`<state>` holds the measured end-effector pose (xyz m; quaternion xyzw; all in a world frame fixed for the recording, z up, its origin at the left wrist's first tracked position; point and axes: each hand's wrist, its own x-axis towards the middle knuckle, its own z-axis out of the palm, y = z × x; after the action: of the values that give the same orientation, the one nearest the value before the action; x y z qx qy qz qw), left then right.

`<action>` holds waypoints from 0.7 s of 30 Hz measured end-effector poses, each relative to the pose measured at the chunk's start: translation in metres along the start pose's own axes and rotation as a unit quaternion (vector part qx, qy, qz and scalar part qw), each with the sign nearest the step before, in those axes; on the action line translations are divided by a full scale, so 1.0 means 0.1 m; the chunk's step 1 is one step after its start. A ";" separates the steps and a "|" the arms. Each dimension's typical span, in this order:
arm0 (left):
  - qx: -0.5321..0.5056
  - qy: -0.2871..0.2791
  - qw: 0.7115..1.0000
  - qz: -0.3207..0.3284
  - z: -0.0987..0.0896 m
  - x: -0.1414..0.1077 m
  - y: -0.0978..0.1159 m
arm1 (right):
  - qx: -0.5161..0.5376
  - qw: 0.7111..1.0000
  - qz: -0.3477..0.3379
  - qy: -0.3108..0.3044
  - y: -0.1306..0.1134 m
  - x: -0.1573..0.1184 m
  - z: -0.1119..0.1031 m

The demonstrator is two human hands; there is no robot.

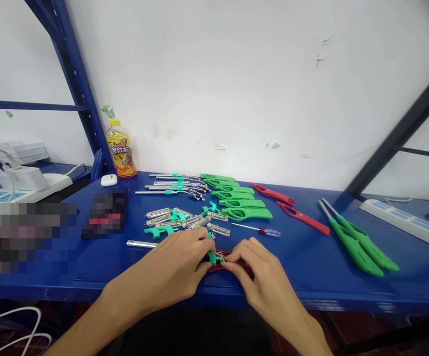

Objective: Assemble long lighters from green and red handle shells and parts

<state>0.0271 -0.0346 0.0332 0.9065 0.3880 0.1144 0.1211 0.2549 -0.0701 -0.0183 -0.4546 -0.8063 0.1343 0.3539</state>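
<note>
Casing, red, near the front edge of the worktop: likely light, stiff; hold by its sides. My left grip pinches the teal trigger; my right grip, at white wires (probably delicate), holds what I cannot tell.

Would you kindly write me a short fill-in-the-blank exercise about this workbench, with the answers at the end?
1. The left hand and right hand meet around a teal piece, over a shell coloured ____.
2. The bottle has a cap coloured ____.
3. Farther back than the hands, the red shells number ____.
4. The screwdriver points its tip toward the picture's ____ side.

Missing words: red; yellow; two; left.
</note>
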 end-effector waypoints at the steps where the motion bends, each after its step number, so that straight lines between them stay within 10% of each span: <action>1: 0.001 -0.001 1.000 0.001 0.00 0.00 0.00 | -0.005 1.000 0.000 -0.001 -0.01 0.00 0.00; 21: -0.030 0.000 0.999 0.031 0.00 -0.03 -0.14 | -0.039 0.999 -0.008 0.021 -0.02 -0.02 0.04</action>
<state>0.0158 -0.0270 0.0290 0.9141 0.3557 0.1301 0.1449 0.2517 -0.0729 -0.0207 -0.4643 -0.8071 0.0902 0.3534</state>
